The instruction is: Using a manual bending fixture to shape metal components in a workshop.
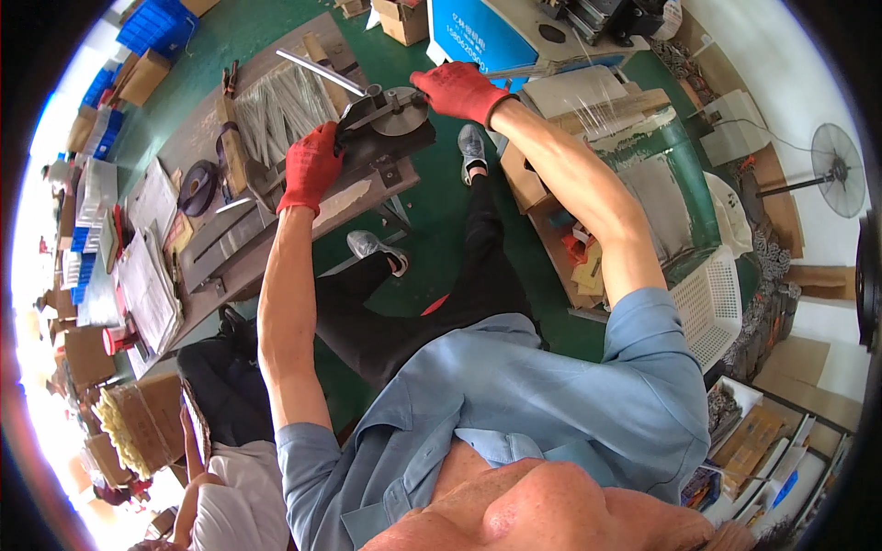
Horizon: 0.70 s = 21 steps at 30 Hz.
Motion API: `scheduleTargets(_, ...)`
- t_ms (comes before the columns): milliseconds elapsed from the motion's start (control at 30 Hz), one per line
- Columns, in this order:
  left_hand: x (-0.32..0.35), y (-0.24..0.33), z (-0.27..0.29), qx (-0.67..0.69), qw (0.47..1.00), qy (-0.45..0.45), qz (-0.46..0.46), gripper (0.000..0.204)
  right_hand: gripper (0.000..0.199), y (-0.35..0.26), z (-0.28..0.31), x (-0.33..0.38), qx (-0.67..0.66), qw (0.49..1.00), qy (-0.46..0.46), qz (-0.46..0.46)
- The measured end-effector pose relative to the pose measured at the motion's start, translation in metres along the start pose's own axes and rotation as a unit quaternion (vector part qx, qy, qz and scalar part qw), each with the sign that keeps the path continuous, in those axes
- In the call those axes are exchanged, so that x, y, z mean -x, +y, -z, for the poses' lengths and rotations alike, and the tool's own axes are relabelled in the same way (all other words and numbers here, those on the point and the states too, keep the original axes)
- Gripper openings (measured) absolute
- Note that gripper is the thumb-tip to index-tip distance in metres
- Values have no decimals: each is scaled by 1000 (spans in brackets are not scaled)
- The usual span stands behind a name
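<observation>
While left grip (312, 165) and right grip (459, 90) curl tight, the metal disc (404, 119) lies between

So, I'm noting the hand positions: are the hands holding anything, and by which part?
Can't be told: the left hand curls at the bench tool, the right hand beside its round disc; finger contact is unclear.

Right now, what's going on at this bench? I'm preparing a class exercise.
A person wearing red gloves is working at a metal tool with a round disc. The left hand is beside the tool, the right hand near the disc's edge; their exact grips are unclear. Grey strips lie on the bench.
</observation>
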<state>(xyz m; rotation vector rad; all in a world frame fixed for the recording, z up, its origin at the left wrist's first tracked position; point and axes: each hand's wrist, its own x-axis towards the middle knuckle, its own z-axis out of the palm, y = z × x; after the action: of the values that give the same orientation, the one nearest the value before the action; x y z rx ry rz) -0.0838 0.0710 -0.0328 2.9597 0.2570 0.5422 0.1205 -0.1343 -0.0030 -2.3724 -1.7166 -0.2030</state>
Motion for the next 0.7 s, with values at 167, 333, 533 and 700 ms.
scheduleTargets(167,-2,3,-1,3,1000,7,7,26,17,1,4,2,-1,1000,-13,-4)
scheduleTargets(333,-2,1,0,6,1000,2,10,25,23,0,10,0,-1,999,-33,-1)
scheduleTargets(533,-4,2,0,15,1000,-3,12,24,40,6,18,-1,-9,998,-66,-8)
scheduleTargets(700,1,-1,4,17,1000,0,23,24,47,-33,13,39,-76,958,277,27)
